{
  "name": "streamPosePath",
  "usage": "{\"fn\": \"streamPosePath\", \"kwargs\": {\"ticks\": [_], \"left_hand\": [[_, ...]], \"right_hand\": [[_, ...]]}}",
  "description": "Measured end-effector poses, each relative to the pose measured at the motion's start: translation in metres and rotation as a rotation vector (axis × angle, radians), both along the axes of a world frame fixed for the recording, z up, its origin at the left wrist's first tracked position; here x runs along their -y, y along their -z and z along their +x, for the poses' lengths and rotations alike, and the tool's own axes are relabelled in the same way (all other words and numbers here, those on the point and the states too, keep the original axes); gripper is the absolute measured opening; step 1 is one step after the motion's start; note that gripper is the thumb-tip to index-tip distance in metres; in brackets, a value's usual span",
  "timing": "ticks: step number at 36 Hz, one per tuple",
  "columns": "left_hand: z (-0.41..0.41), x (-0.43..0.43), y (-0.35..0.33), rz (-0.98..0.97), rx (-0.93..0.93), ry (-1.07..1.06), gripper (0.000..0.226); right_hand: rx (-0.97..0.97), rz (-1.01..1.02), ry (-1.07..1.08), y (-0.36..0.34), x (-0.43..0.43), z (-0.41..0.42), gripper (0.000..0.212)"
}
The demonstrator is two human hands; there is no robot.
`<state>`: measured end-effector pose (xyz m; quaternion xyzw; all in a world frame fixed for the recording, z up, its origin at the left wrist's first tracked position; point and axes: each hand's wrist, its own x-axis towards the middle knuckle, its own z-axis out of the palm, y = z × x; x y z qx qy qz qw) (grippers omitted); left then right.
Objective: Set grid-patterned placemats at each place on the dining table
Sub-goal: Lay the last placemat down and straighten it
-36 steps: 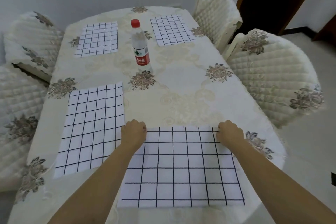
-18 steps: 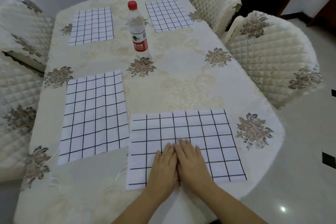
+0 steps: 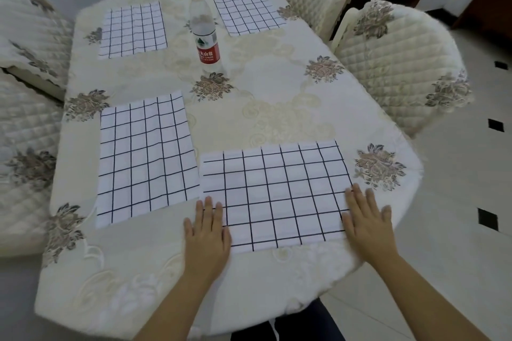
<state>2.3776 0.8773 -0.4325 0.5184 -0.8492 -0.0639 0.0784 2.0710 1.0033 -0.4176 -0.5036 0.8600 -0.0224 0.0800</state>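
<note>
Nearest placemat (image 3: pixel 274 194) lies at the worktop's (image 3: pixel 277 108) near edge. Left hand (image 3: pixel 206 232) and right hand (image 3: pixel 367 220), fingers spread flat, press its side edges; smoothing outward evenly should prevent wrinkles.

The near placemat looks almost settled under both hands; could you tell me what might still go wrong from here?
1. The near placemat lies close to the table's front edge; a pull towards the body could leave it overhanging.
2. Its left edge nearly meets the neighbouring placemat; the left hand sliding outward could nudge or overlap it.
3. The right hand sits half off the mat, so uneven pressure may skew it.
</note>
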Motion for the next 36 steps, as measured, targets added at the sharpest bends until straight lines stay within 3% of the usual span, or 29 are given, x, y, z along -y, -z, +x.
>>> {"fn": "streamPosePath", "kwargs": {"ticks": [4,7,10,14,19,23,27,30,36], "left_hand": [[-0.033,-0.014,-0.004,-0.109,-0.059,0.123,0.055],[-0.072,-0.034,-0.013,-0.016,-0.054,0.266,0.055],[-0.084,-0.044,-0.01,0.042,0.013,0.283,0.055],[-0.056,-0.038,-0.004,0.038,-0.015,0.241,0.054],[-0.012,-0.011,-0.003,0.089,0.007,0.03,0.055],[0.008,0.001,0.0,0.051,0.002,-0.017,0.055],[-0.013,0.006,-0.003,-0.046,0.037,-0.009,0.052],[-0.053,0.013,-0.007,-0.077,-0.006,0.062,0.052],[-0.111,0.035,-0.01,0.074,0.067,0.121,0.055]], "right_hand": [[-0.067,-0.118,-0.018,-0.003,0.014,0.035,0.053],[0.022,-0.279,-0.215,0.001,0.029,0.09,0.058],[0.108,-0.273,-0.325,0.013,0.031,0.123,0.064],[0.073,-0.184,-0.252,0.014,0.022,0.101,0.049],[0.044,-0.068,-0.06,0.006,0.004,0.044,0.059],[0.094,-0.005,0.003,0.001,-0.004,0.02,0.066],[0.043,-0.1,0.09,-0.005,0.017,0.028,0.061],[0.029,-0.151,-0.025,-0.012,0.055,0.055,0.054],[0.116,-0.058,-0.309,-0.007,0.117,0.096,0.051]]}}
